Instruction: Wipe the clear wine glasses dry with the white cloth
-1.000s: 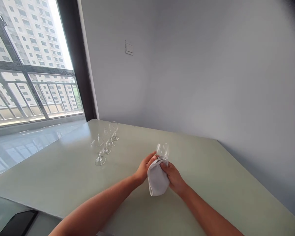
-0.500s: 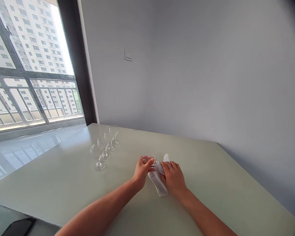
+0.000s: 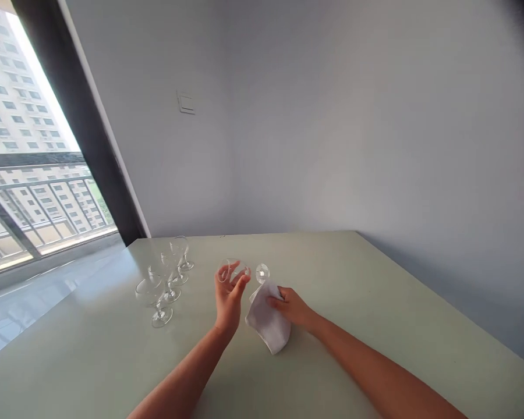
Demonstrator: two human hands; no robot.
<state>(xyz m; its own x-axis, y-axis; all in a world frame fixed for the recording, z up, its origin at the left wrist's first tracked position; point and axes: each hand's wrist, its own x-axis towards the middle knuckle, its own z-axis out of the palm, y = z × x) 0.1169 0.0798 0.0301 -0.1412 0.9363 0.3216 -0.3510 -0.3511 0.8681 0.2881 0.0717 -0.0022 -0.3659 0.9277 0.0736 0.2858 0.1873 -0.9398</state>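
Observation:
My left hand [image 3: 229, 299] is closed around the bowl of a clear stemmed glass [image 3: 240, 269], which is tilted on its side. The foot of this glass points right, just above the cloth. A white cloth [image 3: 268, 320] hangs from my right hand [image 3: 291, 306], pinched between thumb and fingers. The cloth's upper edge is close to the foot of the glass; whether they touch I cannot tell. Both hands are above the pale green table.
Several clear stemmed glasses [image 3: 160, 314] stand upright in a row on the left of the table [image 3: 358, 361]. Behind the table is a grey wall [image 3: 314, 128] with a light switch [image 3: 186, 104]. A window with a railing [image 3: 48, 203] is at the left.
My left hand has moved left with the glass, and its stem and foot now show. The cloth has come away from the stem and hangs spread from my right hand. The view has turned right.

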